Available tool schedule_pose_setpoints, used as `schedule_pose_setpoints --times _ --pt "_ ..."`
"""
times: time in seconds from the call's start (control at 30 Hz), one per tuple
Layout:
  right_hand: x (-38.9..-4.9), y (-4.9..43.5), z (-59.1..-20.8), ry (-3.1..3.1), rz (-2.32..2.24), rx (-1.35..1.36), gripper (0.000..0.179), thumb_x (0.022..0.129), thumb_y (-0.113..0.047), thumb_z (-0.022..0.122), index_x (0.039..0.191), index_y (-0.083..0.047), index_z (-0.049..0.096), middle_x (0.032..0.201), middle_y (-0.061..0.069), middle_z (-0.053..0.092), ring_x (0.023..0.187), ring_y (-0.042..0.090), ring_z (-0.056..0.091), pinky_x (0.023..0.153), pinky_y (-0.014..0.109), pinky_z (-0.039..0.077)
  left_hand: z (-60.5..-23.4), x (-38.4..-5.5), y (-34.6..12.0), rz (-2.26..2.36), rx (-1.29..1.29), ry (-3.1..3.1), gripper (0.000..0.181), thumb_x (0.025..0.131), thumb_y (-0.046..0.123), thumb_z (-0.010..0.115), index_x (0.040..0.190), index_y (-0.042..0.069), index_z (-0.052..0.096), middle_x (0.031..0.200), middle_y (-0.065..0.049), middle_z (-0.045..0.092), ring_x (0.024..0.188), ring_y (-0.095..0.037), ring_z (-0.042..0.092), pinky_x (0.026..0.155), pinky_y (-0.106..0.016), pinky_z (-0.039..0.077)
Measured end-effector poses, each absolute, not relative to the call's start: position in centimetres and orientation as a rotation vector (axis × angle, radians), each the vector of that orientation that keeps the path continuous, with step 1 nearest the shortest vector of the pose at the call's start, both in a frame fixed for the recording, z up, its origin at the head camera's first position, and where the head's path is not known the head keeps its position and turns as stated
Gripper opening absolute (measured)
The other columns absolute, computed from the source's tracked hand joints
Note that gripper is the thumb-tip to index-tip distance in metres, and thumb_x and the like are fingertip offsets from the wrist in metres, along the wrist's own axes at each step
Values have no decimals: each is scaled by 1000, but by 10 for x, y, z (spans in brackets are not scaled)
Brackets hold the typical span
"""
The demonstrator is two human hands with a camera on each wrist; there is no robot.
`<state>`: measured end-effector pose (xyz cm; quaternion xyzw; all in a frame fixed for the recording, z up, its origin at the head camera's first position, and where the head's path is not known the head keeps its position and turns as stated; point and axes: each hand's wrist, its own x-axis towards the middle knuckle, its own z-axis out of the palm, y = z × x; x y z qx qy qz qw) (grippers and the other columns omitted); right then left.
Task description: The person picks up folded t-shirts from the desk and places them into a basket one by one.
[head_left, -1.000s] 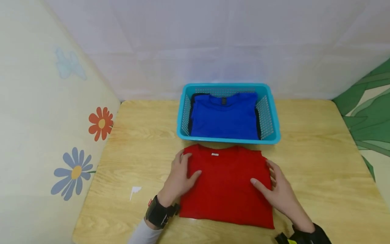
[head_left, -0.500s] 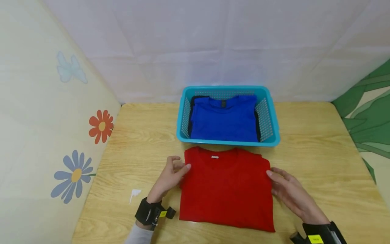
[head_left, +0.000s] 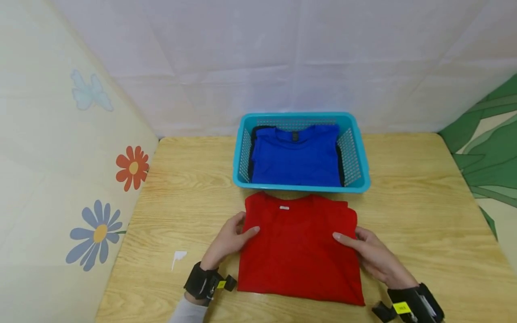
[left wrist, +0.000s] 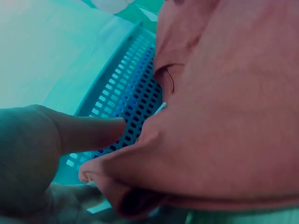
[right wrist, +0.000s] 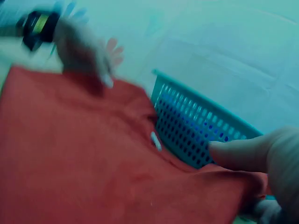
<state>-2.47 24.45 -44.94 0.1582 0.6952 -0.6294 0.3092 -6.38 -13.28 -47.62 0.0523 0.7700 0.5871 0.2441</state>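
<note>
A folded red T-shirt [head_left: 300, 251] lies on the table, its neckline with a small white label towards the basket. At its left side my left hand [head_left: 228, 237] holds the edge, thumb over the cloth and fingers tucked beneath. My right hand [head_left: 375, 255] grips the opposite side in the same way, thumb on top. In the left wrist view the shirt's edge curls up between thumb [left wrist: 93, 133] and fingers. The right wrist view has the thumb [right wrist: 243, 151] above the cloth and the fingers mostly hidden under it.
Just behind the shirt stands a turquoise plastic basket [head_left: 238, 161]; a folded blue T-shirt [head_left: 296, 157] lies in it on top of something black. A small white mark [head_left: 178, 255] is on the table at left. Walls with painted flowers and leaves bound the table.
Both hands first slid outward to the shirt's sides and a little nearer the person. Since then they have moved inward, with thumbs over the cloth and fingers under the edges.
</note>
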Motion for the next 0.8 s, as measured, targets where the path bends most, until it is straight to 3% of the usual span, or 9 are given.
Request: schedule_pose_setpoints --times 0.1,0.27,0.43,0.8 --pt "-27 240 -449 1889 -1632 384 72 102 -34 69 157 -3 33 138 8 63 114 21 65 96 38 58 -476 -64 -132 1566 186 2123 45 103 24 68 142 11 52 124 -9 70 98 -19 73 84 -35 62" --pt "-30 240 -452 1913 -1610 305 68 101 -30 72 152 -1 38 130 10 70 108 24 71 90 40 61 -479 -64 -130 1554 238 2136 47 105 21 64 147 14 45 124 -7 69 101 -18 71 91 -36 58" --pt "-32 245 -453 1914 -1601 269 59 103 -28 68 147 0 42 121 6 73 104 23 73 87 39 63 -482 -63 -129 1582 242 2124 43 107 19 60 147 12 45 119 -8 71 96 -18 72 88 -36 59" --pt "-28 255 -438 1981 -1555 208 56 107 -27 62 148 5 41 124 8 71 102 20 73 86 37 62 -472 -62 -131 1642 213 2085 41 106 21 62 145 15 48 114 -5 73 89 -19 75 81 -36 62"
